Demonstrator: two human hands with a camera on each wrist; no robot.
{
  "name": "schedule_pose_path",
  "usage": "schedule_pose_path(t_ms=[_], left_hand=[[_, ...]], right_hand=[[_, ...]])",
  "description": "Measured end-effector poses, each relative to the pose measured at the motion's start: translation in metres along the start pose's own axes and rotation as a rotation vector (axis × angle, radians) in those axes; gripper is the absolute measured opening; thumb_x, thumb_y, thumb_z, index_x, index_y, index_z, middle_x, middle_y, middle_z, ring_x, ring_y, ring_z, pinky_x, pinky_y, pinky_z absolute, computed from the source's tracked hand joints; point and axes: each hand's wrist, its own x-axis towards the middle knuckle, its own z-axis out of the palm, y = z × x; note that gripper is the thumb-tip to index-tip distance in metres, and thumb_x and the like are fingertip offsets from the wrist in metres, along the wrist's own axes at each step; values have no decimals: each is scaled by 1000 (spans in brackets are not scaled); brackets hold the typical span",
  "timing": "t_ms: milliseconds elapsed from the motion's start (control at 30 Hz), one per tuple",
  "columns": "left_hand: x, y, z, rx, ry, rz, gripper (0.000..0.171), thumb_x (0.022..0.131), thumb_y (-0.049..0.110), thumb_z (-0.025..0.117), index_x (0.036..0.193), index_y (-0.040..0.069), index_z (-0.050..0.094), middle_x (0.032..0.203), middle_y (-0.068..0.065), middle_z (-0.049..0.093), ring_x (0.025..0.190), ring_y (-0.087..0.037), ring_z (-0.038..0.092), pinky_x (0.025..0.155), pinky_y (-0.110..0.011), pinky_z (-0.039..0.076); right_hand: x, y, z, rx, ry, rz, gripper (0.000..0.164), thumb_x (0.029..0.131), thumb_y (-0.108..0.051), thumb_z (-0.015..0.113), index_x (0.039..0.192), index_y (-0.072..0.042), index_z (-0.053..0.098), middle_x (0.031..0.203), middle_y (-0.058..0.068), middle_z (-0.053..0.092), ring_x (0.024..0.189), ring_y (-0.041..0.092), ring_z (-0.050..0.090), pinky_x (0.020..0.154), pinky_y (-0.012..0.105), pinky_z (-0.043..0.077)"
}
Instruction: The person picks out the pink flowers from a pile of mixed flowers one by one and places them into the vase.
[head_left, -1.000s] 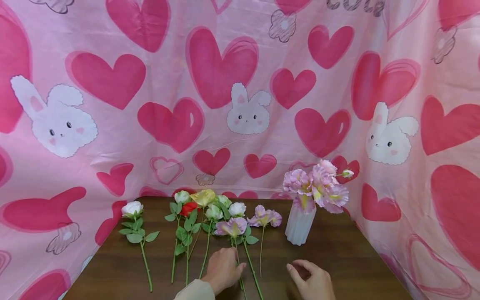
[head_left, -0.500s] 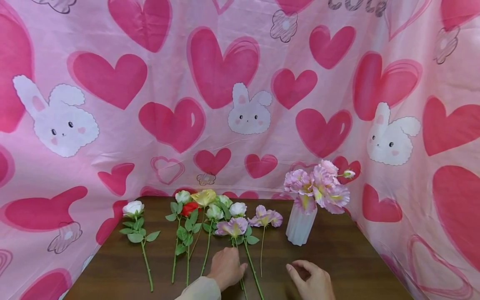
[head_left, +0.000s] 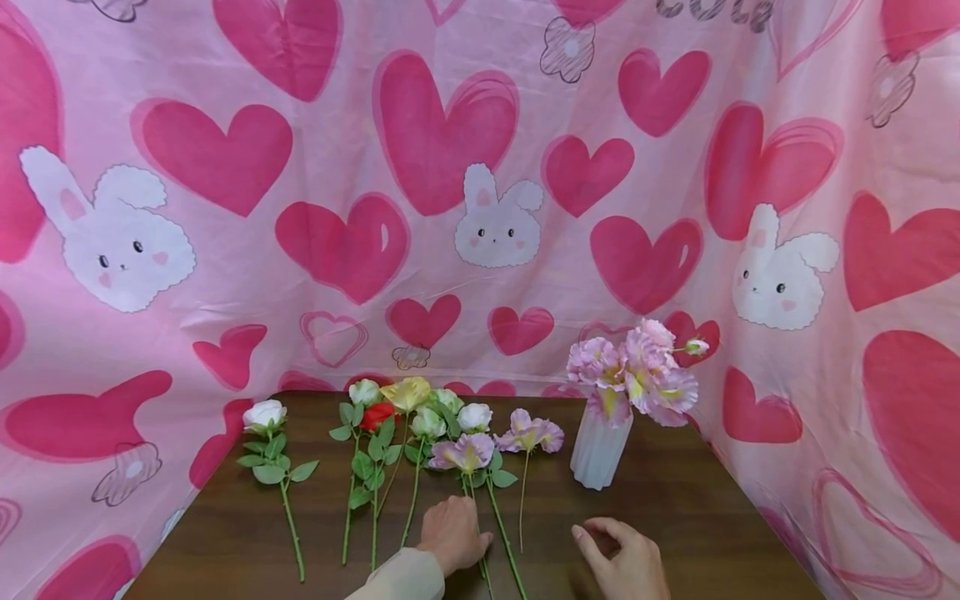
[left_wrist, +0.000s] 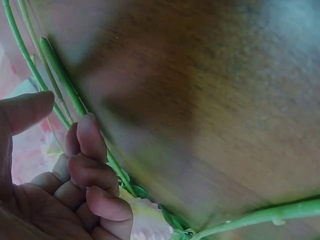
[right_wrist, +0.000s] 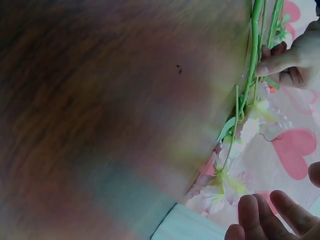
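In the head view my left hand (head_left: 453,536) lies over the stems of the middle flowers, below a pink-purple artificial iris (head_left: 465,454). The left wrist view shows its fingers loosely curled and the thumb apart from them. Green stems (left_wrist: 62,75) run close beside the fingertips; whether they touch cannot be told. My right hand (head_left: 622,560) rests on the table at the right, fingers relaxed and nothing between them. Beyond it stands a white ribbed vase (head_left: 598,454) with pink-purple irises (head_left: 637,375) in it. A single iris (head_left: 529,435) lies between hand and vase.
Several artificial flowers lie on the dark wooden table (head_left: 697,517): a white rose (head_left: 265,417) at far left, a red rose (head_left: 378,416), a yellow flower (head_left: 407,393) and pale green-white roses (head_left: 429,423). A pink heart-and-rabbit cloth (head_left: 337,150) hangs around the table.
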Motion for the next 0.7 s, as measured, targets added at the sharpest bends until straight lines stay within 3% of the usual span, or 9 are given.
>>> schedule_pose_path(t_ms=[167,333,700], left_hand=[[1,0,1,-13,-38,-1,38,83,36,83,66,12,58,67,-3,60,61,-23,59,62,-45,54],[1,0,2,-38,-69,14,27,82,20,75,64,13,57,65,-2,57,59,-21,55,63,-45,52],[-1,1,1,-102,-29,-25,29,80,7,66,60,14,46,63,-3,53,57,-19,50,58,-43,48]], right_hand=[[1,-2,-1,11,-21,19,13,84,-33,86,85,-23,78,71,-17,66,65,3,59,61,25,48],[1,-2,0,17,-21,23,12,83,-32,86,84,-24,77,71,-17,66,64,2,59,61,24,48],[1,-1,-2,9,20,-5,10,82,-27,87,83,-23,77,73,-17,67,63,-2,57,60,24,48]])
